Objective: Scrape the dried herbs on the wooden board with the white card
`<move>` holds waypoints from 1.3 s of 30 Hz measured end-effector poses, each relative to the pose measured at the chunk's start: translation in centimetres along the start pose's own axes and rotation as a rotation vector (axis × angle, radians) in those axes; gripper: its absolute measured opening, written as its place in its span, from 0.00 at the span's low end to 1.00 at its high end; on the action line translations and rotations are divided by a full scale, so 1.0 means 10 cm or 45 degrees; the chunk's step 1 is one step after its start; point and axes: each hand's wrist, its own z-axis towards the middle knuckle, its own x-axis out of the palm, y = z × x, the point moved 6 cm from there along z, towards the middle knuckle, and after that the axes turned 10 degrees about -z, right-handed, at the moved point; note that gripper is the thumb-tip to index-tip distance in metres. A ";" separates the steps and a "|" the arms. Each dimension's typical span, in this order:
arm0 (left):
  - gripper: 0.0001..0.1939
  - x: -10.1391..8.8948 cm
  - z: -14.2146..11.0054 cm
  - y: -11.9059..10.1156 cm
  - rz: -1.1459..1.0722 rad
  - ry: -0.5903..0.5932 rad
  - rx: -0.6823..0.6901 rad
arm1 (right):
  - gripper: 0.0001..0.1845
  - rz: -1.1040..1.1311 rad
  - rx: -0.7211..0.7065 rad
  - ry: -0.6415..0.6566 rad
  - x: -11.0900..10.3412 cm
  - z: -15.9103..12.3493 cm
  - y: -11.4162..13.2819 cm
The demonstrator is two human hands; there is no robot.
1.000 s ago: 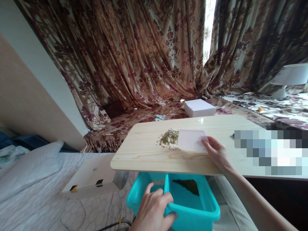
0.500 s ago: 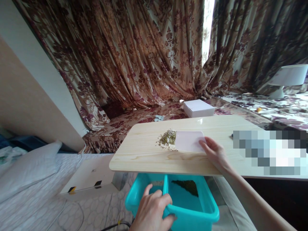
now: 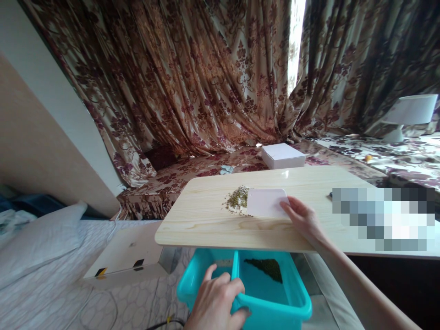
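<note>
My right hand (image 3: 304,217) pinches the right edge of a thin, pale pinkish-white plastic sheet (image 3: 268,203) lying low over the wooden tabletop. The sheet's left edge meets a loose pile of green beans mixed with white grains (image 3: 237,200), and covers part of it. My left hand (image 3: 220,295) grips the front rim of a turquoise two-compartment bin (image 3: 275,305) beside its divider. Dark green beans (image 3: 268,269) lie in the bin's right compartment. A few pale grains (image 3: 224,263) show in the left one, partly hidden by my fingers.
The wooden table (image 3: 192,227) overhangs the bin's back edge. A blurred-out patch (image 3: 385,217) covers something at the table's right. Behind stands a white box (image 3: 283,156); a pale carton (image 3: 127,252) lies on the bed at left. A lamp (image 3: 414,110) is far right.
My right hand and the plastic sheet have moved slightly left, further over the pile's edge. My left hand keeps its grip on the bin.
</note>
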 end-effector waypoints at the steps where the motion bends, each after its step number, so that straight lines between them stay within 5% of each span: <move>1: 0.07 0.00 0.00 0.00 0.000 0.003 -0.001 | 0.16 -0.006 -0.002 -0.005 0.00 0.00 0.00; 9: 0.07 0.00 -0.01 0.02 0.003 -0.003 -0.008 | 0.14 -0.081 -0.003 -0.122 -0.10 -0.03 0.05; 39: 0.07 0.00 0.00 0.05 -0.014 -0.021 -0.009 | 0.14 -0.093 0.012 -0.082 -0.08 -0.04 0.05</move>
